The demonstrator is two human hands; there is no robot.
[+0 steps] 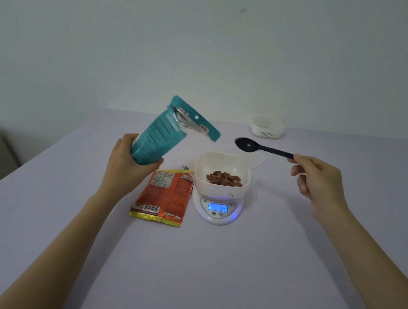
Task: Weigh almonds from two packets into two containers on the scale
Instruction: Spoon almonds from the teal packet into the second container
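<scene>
L hand [128, 161] grips teal packet [159, 134] tilted w/ open top twd white container [222, 173] of almonds [224, 178] on scale [217, 208], R hand [316, 178] pinches black spoon [262, 147] above it, orange packet [165, 195] flat on desk [210, 269], 2nd container [267, 127] at far edge.

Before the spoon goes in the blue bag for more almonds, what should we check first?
1. Top of the teal foil packet open: ok, its mouth gapes and tilts toward the spoon.
2. Firm hold by the left hand: ok, its fingers wrap the packet's lower end.
3. The black plastic spoon ready: ok, the right hand pinches the handle end, and the bowl looks empty.
4. The white square plastic container on the round white digital scale: ok, with brown almonds inside.
5. Scale switched on: ok, the display is lit and seems to read 20.
6. Almonds remaining in the packet: cannot tell, its inside is hidden.
</scene>
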